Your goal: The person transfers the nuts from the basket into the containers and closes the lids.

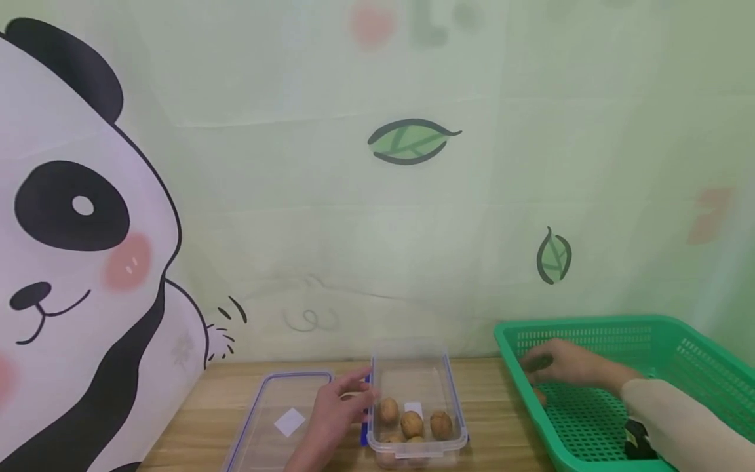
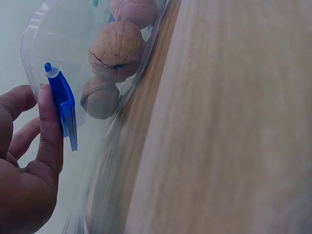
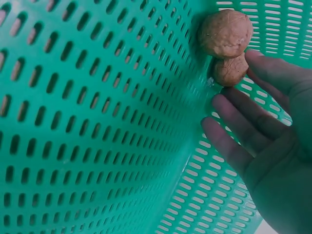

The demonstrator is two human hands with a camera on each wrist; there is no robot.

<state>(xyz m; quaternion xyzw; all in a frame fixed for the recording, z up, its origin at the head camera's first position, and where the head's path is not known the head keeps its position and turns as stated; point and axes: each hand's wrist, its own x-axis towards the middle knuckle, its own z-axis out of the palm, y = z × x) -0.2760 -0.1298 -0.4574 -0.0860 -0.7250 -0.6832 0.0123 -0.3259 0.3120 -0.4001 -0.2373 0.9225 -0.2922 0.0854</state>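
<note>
A clear plastic box (image 1: 413, 452) with blue latches holds several walnuts (image 1: 411, 425) at its near end. My left hand (image 1: 341, 410) is at the box's left side, its fingers lightly bent; in the left wrist view one finger lies against the blue latch (image 2: 64, 102). My right hand (image 1: 563, 364) reaches inside the green basket (image 1: 525, 400), by its left wall. Two walnuts sit in the basket's corner in the right wrist view, a larger walnut (image 3: 226, 33) and a smaller walnut (image 3: 230, 70). The right thumb is close beside them, with the other fingers extended.
A clear lid (image 1: 277, 400) with a blue seal and a white label lies left of the box on the wooden table (image 1: 194, 419). Behind the table hangs a pale green cloth (image 1: 330, 216) with a panda print. A black strap device (image 1: 638, 440) is on the right wrist.
</note>
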